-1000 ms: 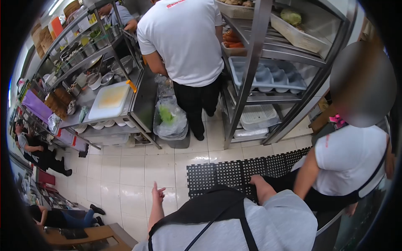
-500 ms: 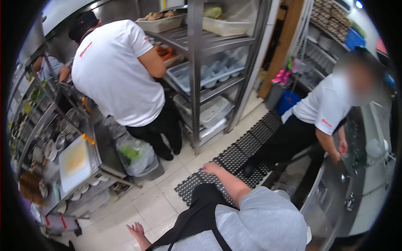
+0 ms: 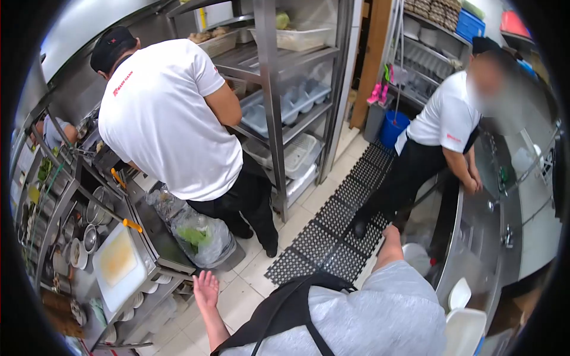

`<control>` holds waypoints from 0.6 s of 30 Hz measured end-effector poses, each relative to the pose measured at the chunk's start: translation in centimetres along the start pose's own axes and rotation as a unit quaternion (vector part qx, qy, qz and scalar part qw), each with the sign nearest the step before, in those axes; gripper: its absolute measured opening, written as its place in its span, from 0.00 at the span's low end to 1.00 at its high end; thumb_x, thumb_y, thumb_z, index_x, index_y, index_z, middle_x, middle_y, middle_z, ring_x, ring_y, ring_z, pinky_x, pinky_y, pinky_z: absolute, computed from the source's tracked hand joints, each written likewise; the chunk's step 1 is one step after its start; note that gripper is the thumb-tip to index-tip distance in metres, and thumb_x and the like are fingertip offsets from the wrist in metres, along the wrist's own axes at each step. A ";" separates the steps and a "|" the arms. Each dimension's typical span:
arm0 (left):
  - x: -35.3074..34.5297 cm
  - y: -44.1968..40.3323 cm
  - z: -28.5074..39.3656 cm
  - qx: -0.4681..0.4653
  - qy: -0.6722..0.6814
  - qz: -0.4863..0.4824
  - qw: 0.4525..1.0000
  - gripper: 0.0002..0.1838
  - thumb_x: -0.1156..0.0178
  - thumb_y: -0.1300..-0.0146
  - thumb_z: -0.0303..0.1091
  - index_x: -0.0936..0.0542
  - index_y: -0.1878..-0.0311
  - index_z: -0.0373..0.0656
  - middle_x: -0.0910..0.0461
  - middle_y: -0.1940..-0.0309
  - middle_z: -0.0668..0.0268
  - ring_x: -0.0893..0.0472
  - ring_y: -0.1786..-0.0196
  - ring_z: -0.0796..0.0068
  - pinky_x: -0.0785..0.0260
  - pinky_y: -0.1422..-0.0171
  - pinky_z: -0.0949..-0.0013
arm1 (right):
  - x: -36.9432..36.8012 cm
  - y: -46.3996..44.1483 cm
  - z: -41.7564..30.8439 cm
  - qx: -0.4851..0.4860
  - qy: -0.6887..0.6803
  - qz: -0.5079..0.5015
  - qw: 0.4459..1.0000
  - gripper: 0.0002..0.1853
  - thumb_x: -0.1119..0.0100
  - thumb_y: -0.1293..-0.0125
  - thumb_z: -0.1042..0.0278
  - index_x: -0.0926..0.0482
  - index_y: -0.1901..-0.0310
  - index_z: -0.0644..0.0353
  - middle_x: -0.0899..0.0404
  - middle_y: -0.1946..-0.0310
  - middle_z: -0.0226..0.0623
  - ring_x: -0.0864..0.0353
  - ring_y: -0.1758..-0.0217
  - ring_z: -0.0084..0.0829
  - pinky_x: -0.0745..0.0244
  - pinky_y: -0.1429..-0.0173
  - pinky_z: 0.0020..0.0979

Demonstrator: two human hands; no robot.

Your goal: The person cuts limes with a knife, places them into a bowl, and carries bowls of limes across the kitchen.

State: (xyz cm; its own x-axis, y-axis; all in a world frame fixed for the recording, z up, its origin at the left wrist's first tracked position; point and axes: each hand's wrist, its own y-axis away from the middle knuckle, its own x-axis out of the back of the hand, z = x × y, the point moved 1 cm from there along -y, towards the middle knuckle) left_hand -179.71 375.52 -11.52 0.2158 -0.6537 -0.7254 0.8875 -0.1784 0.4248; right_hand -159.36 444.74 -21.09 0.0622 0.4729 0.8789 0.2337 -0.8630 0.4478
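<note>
Left hand (image 3: 206,289): palm showing, fingers open and spread, nothing held – nearest to the steel counter corner and the bin, contact unclear.
Right hand (image 3: 390,231): nothing visible in it, finger spread couldn't be told; appeared over the edge of the black perforated rubber mat (image 3: 303,249), near the round white container (image 3: 415,256).
Bin: grey plastic, with a clear crinkled liner (image 3: 221,243) and green leaves (image 3: 194,236) inside; stood on the tiles between the steel counter (image 3: 155,228) and a co-worker in a white shirt (image 3: 169,113).
Bin handling: likely light, stiff-walled; liner soft, slippery, easily torn – best gripped by opposite sides of the rim, not the film.
White container handling: probably light, rigid, slick if wet; rim seemed the best hold.
</note>
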 end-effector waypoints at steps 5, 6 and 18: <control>-1.0 1.4 4.0 -0.014 0.089 0.002 0.996 0.24 0.51 0.40 0.51 0.31 0.51 0.40 0.24 0.60 0.59 0.23 0.62 0.66 0.29 0.58 0.65 | -9.1 2.8 -4.7 0.170 0.103 -0.060 0.978 0.20 0.41 0.52 0.58 0.22 0.59 0.61 0.27 0.52 0.44 0.29 0.48 0.40 0.33 0.45 0.36; -1.6 1.8 4.5 -0.001 0.084 -0.052 0.995 0.23 0.52 0.39 0.51 0.31 0.51 0.40 0.24 0.60 0.59 0.23 0.62 0.66 0.30 0.57 0.64 | -9.5 6.5 -6.0 0.164 0.088 -0.067 0.980 0.19 0.44 0.51 0.55 0.21 0.62 0.59 0.25 0.56 0.43 0.27 0.51 0.41 0.32 0.47 0.35; 19.9 22.3 15.6 -0.115 0.108 -0.001 0.987 0.26 0.53 0.39 0.51 0.35 0.45 0.41 0.27 0.54 0.57 0.23 0.62 0.64 0.28 0.60 0.65 | -20.1 23.5 -9.7 0.319 0.137 -0.081 0.934 0.16 0.46 0.51 0.54 0.20 0.66 0.56 0.22 0.64 0.42 0.24 0.57 0.38 0.31 0.50 0.34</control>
State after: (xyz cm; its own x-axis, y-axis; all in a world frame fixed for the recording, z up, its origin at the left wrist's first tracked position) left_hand -161.98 347.05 -8.00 0.2731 -0.4769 -0.8355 0.9519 0.0082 0.3064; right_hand -164.54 413.18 -26.66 -0.2543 0.4487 0.8568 0.7553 -0.4611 0.4657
